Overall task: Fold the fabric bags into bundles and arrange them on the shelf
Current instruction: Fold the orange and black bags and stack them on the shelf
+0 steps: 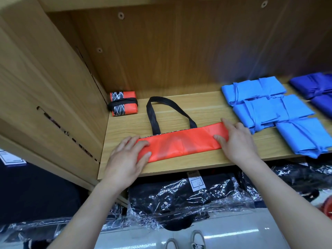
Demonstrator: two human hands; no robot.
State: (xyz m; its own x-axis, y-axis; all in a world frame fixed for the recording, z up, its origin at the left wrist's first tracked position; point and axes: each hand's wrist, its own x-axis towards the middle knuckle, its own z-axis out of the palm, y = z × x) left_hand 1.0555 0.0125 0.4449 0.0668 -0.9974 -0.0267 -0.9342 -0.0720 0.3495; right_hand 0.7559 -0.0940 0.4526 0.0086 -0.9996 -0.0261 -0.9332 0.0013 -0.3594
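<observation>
My left hand point(125, 159) and right hand point(237, 141) lie flat, fingers straight, on the folded orange bag's point(181, 142) ends; I should fold inward squarely, edges aligned.

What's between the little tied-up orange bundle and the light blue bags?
Head view: the black handle of the folded orange bag, looping over bare shelf wood.
</observation>
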